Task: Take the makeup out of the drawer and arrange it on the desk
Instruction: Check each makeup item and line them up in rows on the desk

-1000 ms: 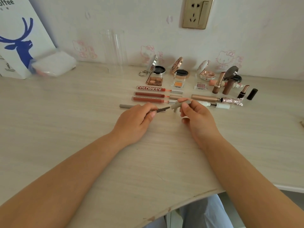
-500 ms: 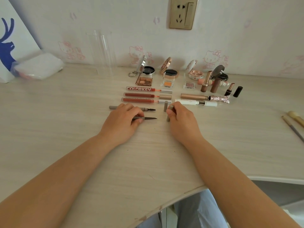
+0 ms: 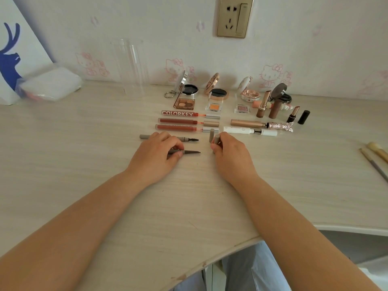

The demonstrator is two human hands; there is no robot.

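Observation:
Rows of makeup lie on the pale wooden desk [image 3: 84, 185]. My left hand [image 3: 156, 157] pinches a grey eyebrow pencil [image 3: 190, 152] whose dark tip points right, flat on the desk. Behind that hand lies a second grey pencil with a spoolie brush [image 3: 189, 139]. My right hand [image 3: 228, 154] holds a grey pencil cap [image 3: 216, 139] upright on the desk, beside another grey cap [image 3: 211, 135] standing alone. Three red lip glosses [image 3: 178, 120] with their caps off lie just beyond. Open compacts [image 3: 190, 89], eyeshadow pots [image 3: 214, 107], lipsticks [image 3: 262, 107] and mascaras [image 3: 247, 123] line the back.
A clear acrylic holder [image 3: 131, 68] stands by the wall, a white packet [image 3: 50, 84] and a deer-print bag [image 3: 12, 59] at far left. Makeup brushes [image 3: 375, 158] lie at the right edge. A wall socket [image 3: 234, 16] is above. The desk's curved front edge is near my legs.
My left hand has drawn the pencil down toward me, away from the brush pencil. My right hand has set the cap upright beside the other cap. The view has shifted right.

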